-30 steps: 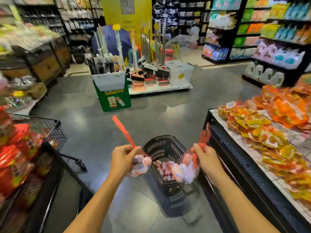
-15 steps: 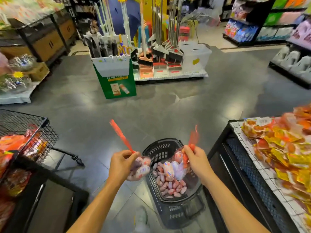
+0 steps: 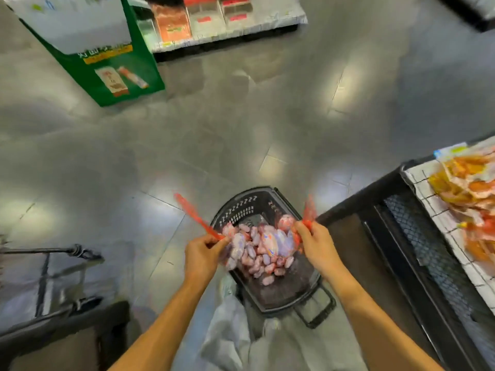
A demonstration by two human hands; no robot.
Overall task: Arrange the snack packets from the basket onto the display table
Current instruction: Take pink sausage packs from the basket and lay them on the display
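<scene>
A clear snack packet point(image 3: 235, 246) is gripped by its red header in the left hand point(image 3: 202, 257), and a second snack packet point(image 3: 279, 241) is gripped likewise in the right hand point(image 3: 314, 245). Both are held just above the black basket point(image 3: 249, 196) on the near floor. The lift-out step is judged in hand. Next, a carry right is called for, to the display table point(image 3: 426, 194).

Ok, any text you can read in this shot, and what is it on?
Nothing reads clearly.
Green box: white characters by a yellow band, too blurred.
Shelf boxes: red labels, blurred.
Table packets: print too blurred.
Held packets: no legible print.
</scene>
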